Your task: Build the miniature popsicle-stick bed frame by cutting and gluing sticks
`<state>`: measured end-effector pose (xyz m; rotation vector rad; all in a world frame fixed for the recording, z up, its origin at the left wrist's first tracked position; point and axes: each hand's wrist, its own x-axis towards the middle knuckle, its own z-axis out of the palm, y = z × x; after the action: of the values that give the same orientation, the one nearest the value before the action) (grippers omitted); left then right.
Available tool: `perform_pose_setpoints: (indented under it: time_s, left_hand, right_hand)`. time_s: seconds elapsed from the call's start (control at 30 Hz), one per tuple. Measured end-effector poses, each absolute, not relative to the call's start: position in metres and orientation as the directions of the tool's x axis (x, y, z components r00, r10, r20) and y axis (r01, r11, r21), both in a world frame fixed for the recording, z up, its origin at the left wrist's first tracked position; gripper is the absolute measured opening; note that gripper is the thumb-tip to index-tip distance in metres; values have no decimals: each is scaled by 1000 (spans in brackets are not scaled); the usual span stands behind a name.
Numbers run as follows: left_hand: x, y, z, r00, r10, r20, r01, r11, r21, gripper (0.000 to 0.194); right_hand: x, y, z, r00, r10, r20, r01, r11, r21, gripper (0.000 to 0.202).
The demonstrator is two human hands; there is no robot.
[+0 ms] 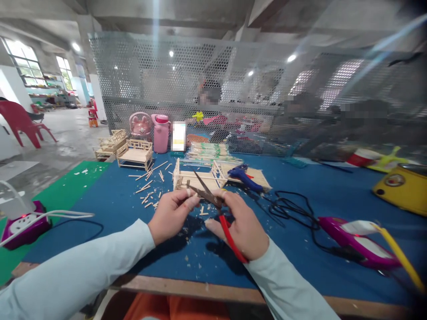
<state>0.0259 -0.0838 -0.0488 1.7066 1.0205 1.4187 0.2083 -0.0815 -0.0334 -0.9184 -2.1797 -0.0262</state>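
My right hand (248, 229) is closed around the red handles of a pair of scissors (230, 238), its blades parted and pointing up and left. My left hand (171, 215) pinches a short wooden stick, mostly hidden by the fingertips, close to the lower blade. Just beyond both hands stands a small wooden model bench (200, 180) with railed sides. Loose cut sticks (145, 186) and chips are scattered left of it. To its right, a blue glue gun (245, 177) lies on a flat bundle of sticks (263, 178).
Finished model benches (135, 153) stand at the back left, beside a pink flask (161, 133) and a lit phone (178, 135). Bagged sticks (210, 153) lie near the mesh partition (133, 66). Purple power strips (360, 244), black cable (293, 209) and a yellow container (403, 189) occupy the sides.
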Motion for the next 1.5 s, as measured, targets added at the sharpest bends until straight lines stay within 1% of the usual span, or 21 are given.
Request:
perform_pose_setpoints:
  time_s: [0.17, 0.43, 0.77, 1.03, 1.2, 1.33, 1.5]
  left_hand:
    - [28, -84, -51, 69, 884, 463, 83, -468, 880, 23]
    - [25, -83, -51, 81, 862, 500, 161, -506, 847, 20]
    - [24, -84, -49, 116, 834, 540, 183, -552, 813, 17]
    - [23, -83, -50, 112, 822, 559, 184, -570, 801, 15]
    - [17, -80, -51, 212, 772, 600, 249, -636, 731, 19]
    - [14, -80, -50, 250, 730, 636, 320, -683, 657, 25]
    - [13, -81, -45, 315, 701, 640, 349, -713, 609, 23]
  right_hand:
    - [206, -83, -33, -493, 641, 588, 628, 730, -269, 45]
    - [204, -84, -32, -471, 654, 592, 608, 727, -319, 47]
    - [204, -84, -33, -473, 645, 600, 611, 731, -304, 48]
    - [207, -84, -35, -499, 653, 570, 617, 730, -296, 53]
    - [208, -84, -35, -503, 674, 540, 648, 708, -280, 58]
    - [208, -86, -34, -509, 677, 532, 661, 703, -262, 60]
    - [209, -86, -33, -538, 661, 523, 637, 725, -262, 63]
